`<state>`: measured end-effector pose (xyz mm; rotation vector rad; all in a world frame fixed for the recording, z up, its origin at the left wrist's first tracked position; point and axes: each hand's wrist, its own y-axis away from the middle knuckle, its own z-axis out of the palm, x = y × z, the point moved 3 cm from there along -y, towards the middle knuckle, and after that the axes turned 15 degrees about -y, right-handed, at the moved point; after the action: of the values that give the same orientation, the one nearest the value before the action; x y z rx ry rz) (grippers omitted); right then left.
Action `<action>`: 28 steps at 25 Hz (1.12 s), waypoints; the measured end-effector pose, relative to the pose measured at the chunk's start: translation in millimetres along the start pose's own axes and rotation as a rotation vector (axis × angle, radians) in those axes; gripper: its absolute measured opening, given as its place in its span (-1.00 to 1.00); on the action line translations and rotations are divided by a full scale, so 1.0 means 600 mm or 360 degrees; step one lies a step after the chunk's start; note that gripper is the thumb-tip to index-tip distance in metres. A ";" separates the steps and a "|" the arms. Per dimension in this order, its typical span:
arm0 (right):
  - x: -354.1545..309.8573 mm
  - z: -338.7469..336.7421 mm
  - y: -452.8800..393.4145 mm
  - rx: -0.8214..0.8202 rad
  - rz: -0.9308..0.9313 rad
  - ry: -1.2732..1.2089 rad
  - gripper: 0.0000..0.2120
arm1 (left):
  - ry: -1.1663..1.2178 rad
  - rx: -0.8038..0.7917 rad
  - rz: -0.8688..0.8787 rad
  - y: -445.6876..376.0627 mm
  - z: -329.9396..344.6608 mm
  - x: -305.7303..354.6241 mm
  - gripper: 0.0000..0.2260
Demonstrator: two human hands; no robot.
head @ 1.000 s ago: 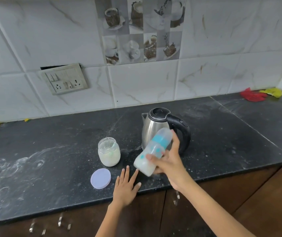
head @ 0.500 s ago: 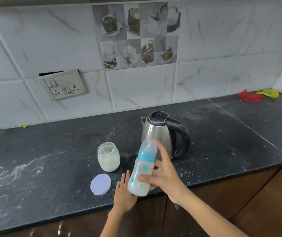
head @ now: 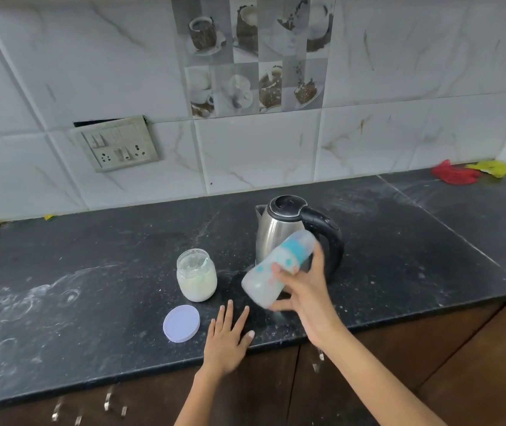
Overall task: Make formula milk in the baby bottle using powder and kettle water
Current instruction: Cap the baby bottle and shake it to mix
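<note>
Bracing yourself at the front edge, you have your left hand [head: 228, 339] spread flat on the dark counter [head: 61, 318], fingers splayed and holding nothing; it looks placed there to steady you while the other arm works. Just beside it lies the lilac lid [head: 181, 323], set down flat and clear of the action. Your right hand [head: 305, 290] is wrapped around the baby bottle [head: 276, 269], lifted off the counter and tilted so its capped top leans up and to the right. The blur on it and the cloudy white inside suggest you are shaking the powder into the water, with the blue collar closed so nothing spills. Left of the bottle stands the open powder jar [head: 196, 276], partly full, within easy reach. Behind the bottle the steel kettle [head: 279, 229] sits upright, lid shut, handle turned toward your right side, probably for an easy grab.
</note>
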<state>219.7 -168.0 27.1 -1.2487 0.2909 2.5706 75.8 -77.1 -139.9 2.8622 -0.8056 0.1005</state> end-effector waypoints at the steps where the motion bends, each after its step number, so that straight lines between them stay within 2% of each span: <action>1: 0.010 0.004 0.007 -0.0103 0.0094 0.0144 -0.10 | -0.0013 -0.0007 -0.0013 0.001 0.002 -0.001 -0.51; 3: 0.014 0.010 0.017 -0.0227 0.0094 0.0302 -0.08 | -0.0020 0.0008 -0.0001 -0.002 0.009 -0.006 -0.50; 5: 0.000 -0.002 0.001 -0.0029 -0.0101 0.0063 -0.13 | -0.0013 0.0002 0.0004 -0.002 0.005 -0.005 -0.50; 7: -0.001 0.004 0.001 0.0029 -0.0048 0.0002 -0.13 | 0.0097 0.0013 0.0016 0.001 0.000 0.003 -0.49; 9: 0.020 0.013 0.016 -0.0169 0.0150 0.0302 -0.10 | 0.0384 0.0085 -0.0051 0.004 -0.005 0.003 -0.44; 10: 0.021 0.017 0.021 -0.0218 0.0138 0.0353 -0.11 | 0.0389 0.0074 -0.0068 0.004 -0.004 0.001 -0.43; 13: -0.005 -0.002 -0.001 0.0071 -0.0162 0.0021 -0.16 | 0.0012 0.0020 -0.0002 0.001 0.001 -0.004 -0.49; 14: -0.006 -0.002 -0.003 0.0111 -0.0145 0.0001 -0.14 | -0.0009 0.0012 -0.0003 0.001 0.000 -0.002 -0.49; 17: 0.019 0.010 0.016 -0.0140 0.0140 0.0394 -0.09 | 0.0006 -0.0025 -0.0030 0.000 0.002 -0.002 -0.46; 18: 0.018 0.010 0.016 -0.0144 0.0105 0.0390 -0.11 | -0.0006 -0.0027 -0.0023 -0.001 0.002 -0.002 -0.47; 21: -0.001 -0.010 -0.006 0.0171 -0.0107 -0.0024 -0.15 | -0.0073 -0.0029 0.0021 -0.001 0.000 0.001 -0.50; 22: 0.002 -0.007 -0.006 0.0173 -0.0061 0.0002 -0.13 | -0.0067 -0.0046 0.0016 0.000 -0.002 0.002 -0.49; 24: 0.027 0.003 0.010 0.0004 0.0159 0.0300 -0.09 | 0.0001 -0.0051 -0.0028 0.002 -0.003 0.001 -0.46; 26: 0.037 0.005 0.024 0.0014 0.0249 0.0438 -0.17 | 0.0016 -0.0049 -0.0038 0.003 -0.005 0.001 -0.42; 28: 0.030 0.000 0.021 0.0097 0.0254 0.0358 -0.39 | -0.0027 -0.0063 -0.0013 0.004 -0.006 0.004 -0.42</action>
<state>204.9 -177.1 13.4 -1.5514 0.5298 2.5282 76.7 -80.0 -135.5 2.8326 -0.7903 0.0587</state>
